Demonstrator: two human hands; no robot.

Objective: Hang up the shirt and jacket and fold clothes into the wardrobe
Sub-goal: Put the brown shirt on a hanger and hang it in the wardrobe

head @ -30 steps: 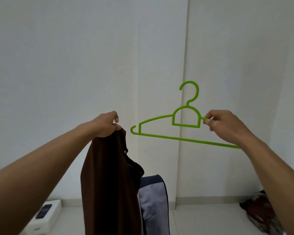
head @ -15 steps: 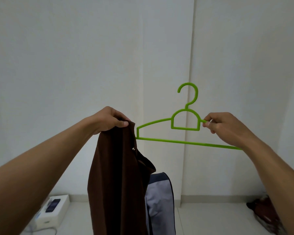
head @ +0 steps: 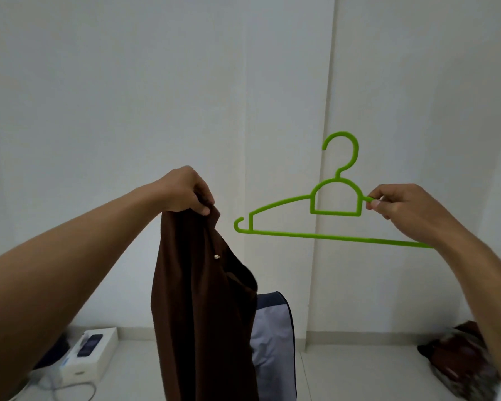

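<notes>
Head view: my left hand (head: pixel 185 192) pinches the brown shirt (head: pixel 197 299) at its top edge, fingers curled, and it hangs lengthwise straight down. My right hand (head: pixel 399 206) pinches the green hanger (head: pixel 334 212) by 1 shoulder: long axis near level, hook up, free tip pointing left, just beside the shirt. I judge this the threading step; next, that tip must enter the neck opening.

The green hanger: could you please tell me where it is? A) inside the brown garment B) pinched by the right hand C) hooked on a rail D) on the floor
B: the right hand pinches the green hanger, apart from the brown garment in the left hand.
</notes>
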